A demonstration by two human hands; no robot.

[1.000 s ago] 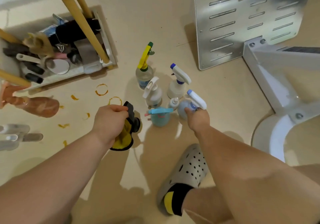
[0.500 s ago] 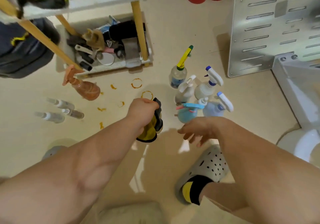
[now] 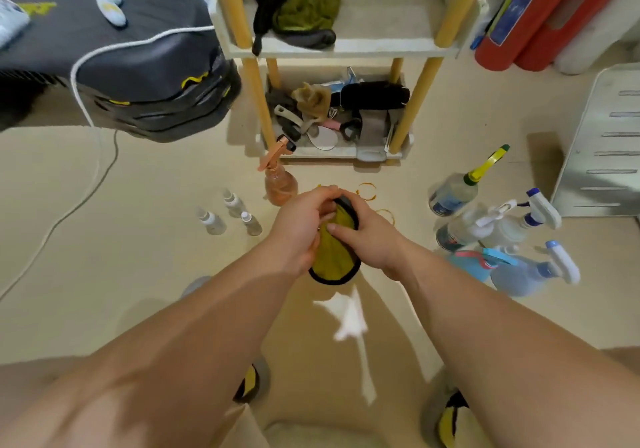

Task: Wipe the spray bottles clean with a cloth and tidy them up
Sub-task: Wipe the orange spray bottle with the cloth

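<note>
Both hands meet at mid-frame above the beige, smooth floor [image 3: 138, 274], holding the cloth [image 3: 332, 260] between them. Cloth: soft yellow fabric, round-edged, bound with a black trim; its lower lobe hangs free below the hands, off the floor. Left hand [image 3: 298, 229]: fingers curled together over the cloth's top edge, gripping it. Right hand [image 3: 374, 243]: thumb pressed flat on the yellow face, other fingers wrapped behind the fabric and hidden. Orange bottle [image 3: 278, 184]: translucent, bulbous plastic with a peach trigger head, standing on the floor by the front-left post of the shelf [image 3: 346, 49], just beyond the left knuckles. Small bottles [image 3: 211, 221]: three clear, slim cylinders with white caps, in a loose triangle on the floor left of the hands. Right of the hands, a tight group on the floor: yellow-nozzle bottle [image 3: 452, 193], clear with a blue label, farthest back; white-trigger bottles [image 3: 505, 231] in the middle; blue bottles [image 3: 523, 274] nearest, cloudy plastic, one with a teal and pink head. Orange ring stains [image 3: 367, 191] mark the floor between the shelf and the hands. Shelf: pale boards on yellow round posts, with crumpled dark and olive fabric on the upper board. Slotted metal panel [image 3: 602, 143] stands at the far right; red extinguishers [image 3: 512, 32] are behind it.
</note>
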